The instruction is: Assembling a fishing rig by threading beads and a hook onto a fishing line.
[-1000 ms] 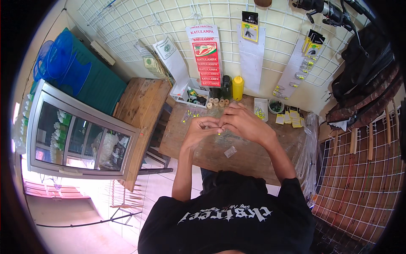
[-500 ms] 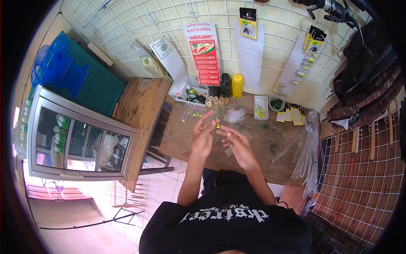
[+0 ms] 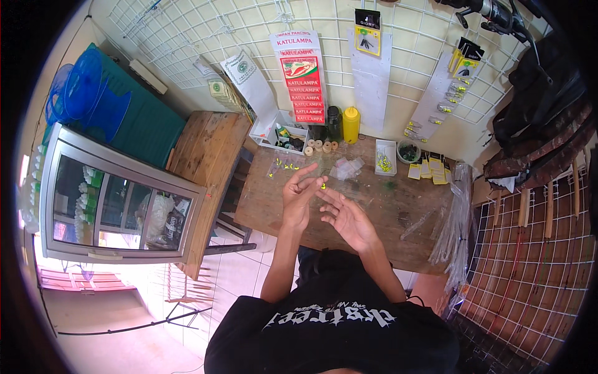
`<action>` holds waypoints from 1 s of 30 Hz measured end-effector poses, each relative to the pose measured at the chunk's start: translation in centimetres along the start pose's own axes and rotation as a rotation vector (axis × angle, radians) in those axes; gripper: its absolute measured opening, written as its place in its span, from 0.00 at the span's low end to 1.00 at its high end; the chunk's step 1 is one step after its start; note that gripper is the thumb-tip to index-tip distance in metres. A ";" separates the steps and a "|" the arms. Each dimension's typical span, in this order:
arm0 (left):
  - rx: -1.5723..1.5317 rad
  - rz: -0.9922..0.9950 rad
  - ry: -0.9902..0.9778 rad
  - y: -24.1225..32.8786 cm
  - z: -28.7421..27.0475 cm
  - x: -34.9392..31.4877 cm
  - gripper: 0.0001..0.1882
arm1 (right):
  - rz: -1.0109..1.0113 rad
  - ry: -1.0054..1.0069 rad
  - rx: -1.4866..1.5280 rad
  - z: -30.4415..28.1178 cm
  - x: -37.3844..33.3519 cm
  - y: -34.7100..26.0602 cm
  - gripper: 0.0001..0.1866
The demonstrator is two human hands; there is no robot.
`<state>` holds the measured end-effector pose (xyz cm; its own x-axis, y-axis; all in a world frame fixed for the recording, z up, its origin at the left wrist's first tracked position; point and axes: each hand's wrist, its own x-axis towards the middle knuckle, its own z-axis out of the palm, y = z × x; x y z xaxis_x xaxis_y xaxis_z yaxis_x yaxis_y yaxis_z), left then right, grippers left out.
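Observation:
Above the near middle of the wooden table (image 3: 293, 209), my left hand (image 3: 298, 202) pinches a small yellow-green jig head (image 3: 323, 186) between thumb and fingers, with its index finger stretched outward. My right hand (image 3: 352, 225) is just beside it, palm turned up, fingers apart and loosely curved. Its fingertips reach close to the jig head; whether they touch it I cannot tell. More yellow-green jig heads (image 3: 285, 166) lie on the table beyond my left hand. Others fill a white tray (image 3: 385, 149) at the far right.
Cork-like rings (image 3: 318, 146), a white bin (image 3: 269, 138), dark jars (image 3: 334, 124) and a yellow squeeze bottle (image 3: 351, 126) line the back. Small plastic bags (image 3: 346, 168) lie mid-table. Yellow packets (image 3: 430, 169) and clear plastic sleeves (image 3: 453, 218) are at right; a glass cabinet (image 3: 118, 202) stands left.
My right hand has turned its palm further up and its fingers have opened out. The left hand keeps its pinch on the jig head, almost in the same place.

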<state>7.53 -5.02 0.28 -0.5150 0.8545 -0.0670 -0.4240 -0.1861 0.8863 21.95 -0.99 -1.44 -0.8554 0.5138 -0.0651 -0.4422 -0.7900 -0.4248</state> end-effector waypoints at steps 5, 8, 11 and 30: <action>0.006 0.021 -0.012 -0.1 0.2 0.0 0.22 | -0.012 0.003 -0.006 -0.4 0.0 0.0 0.25; 0.024 0.020 -0.021 -0.2 -0.1 0.1 0.22 | -0.014 0.007 -0.012 -0.3 -0.1 0.0 0.25; 0.035 0.009 -0.018 -0.1 0.0 0.0 0.22 | -0.021 0.042 -0.068 -0.3 -0.2 -0.2 0.24; -0.021 -0.035 -0.123 0.2 0.9 -0.5 0.22 | -0.304 0.178 -0.656 -0.3 1.8 -2.3 0.09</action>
<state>8.35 -5.01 0.93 -0.4049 0.9135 -0.0397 -0.4560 -0.1641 0.8747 21.48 1.87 -0.90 -0.6395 0.7685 0.0198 -0.3529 -0.2706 -0.8957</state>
